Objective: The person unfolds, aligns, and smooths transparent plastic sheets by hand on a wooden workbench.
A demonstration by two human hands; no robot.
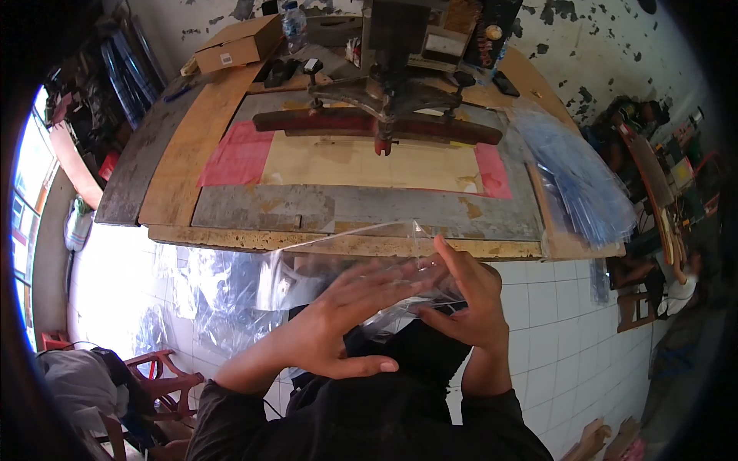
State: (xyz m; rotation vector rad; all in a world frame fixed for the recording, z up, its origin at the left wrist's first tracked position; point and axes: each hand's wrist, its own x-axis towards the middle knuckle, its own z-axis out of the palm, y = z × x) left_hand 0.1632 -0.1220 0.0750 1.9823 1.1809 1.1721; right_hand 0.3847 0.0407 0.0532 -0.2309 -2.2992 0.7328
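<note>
A clear plastic sheet or bag (388, 316) is between my hands in front of the table edge, its upper edge rising towards the right. My left hand (350, 307) lies along it with fingers stretched out and thumb spread apart. On the other side, my right hand (470, 298) grips the plastic's right end, fingers bent and thumb below. Just beyond is the worktable with a press whose dark red bar (323, 121) stands over a tan sheet (330, 160) with pink ends.
A pile of clear plastic sheets (573, 173) lies at the table's right. Plastic packs (223, 296) are on the floor at left. A cardboard box (240, 42) and a bottle (293, 27) stand at the back. A red chair (165, 384) is lower left; other people sit at both sides.
</note>
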